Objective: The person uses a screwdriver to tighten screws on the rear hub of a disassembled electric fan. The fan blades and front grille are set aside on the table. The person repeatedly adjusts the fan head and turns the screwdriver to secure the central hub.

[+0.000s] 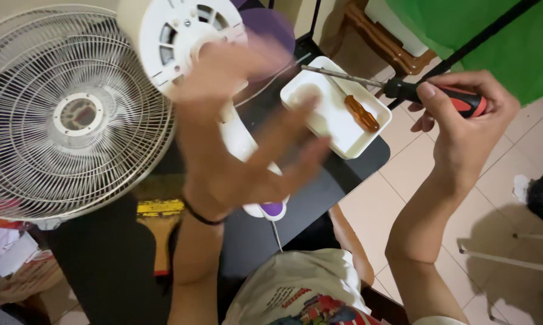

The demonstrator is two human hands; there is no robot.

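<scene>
Screwdriver (440,95) with the red and black handle sits in the right hand (464,120), above the floor beside the black tabletop (337,180); the fingers are wrapped tight around it. The left hand (235,138) is blurred, fingers spread wide, holding nothing, before the white fan motor housing (175,36). I think the long tip could knock the white tray (368,135) if swung carelessly.

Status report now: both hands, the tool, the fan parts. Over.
Right hand shut on red-and-black-handled screwdriver, its shaft over white rectangular tray. Left hand open, blurred, before round white plastic fan housing. White wire fan grille leans at left.
</scene>
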